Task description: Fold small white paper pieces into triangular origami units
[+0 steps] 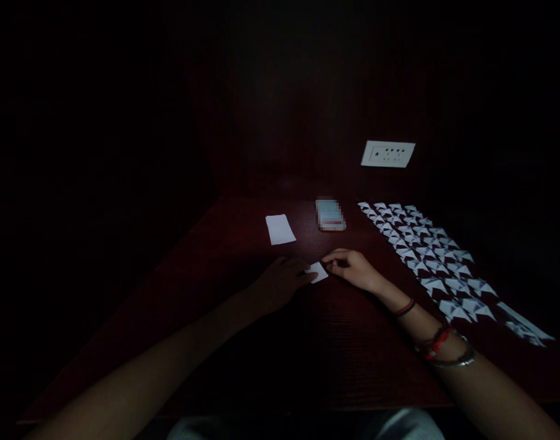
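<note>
Both hands meet over a small white paper piece [317,271] on the dark red table [344,354]. My left hand [280,282] lies on the paper's left edge with curled fingers pressing it down. My right hand [353,267] pinches the paper's right edge with closed fingertips. Red bands and a metal bangle circle my right wrist. The room is very dark.
A white paper slip [280,229] lies farther back, beside a small blurred card stack [330,214]. Several folded white paper triangles [427,253] lie in rows at the right, up to the table's right edge. A white wall socket [387,153] sits on the back panel.
</note>
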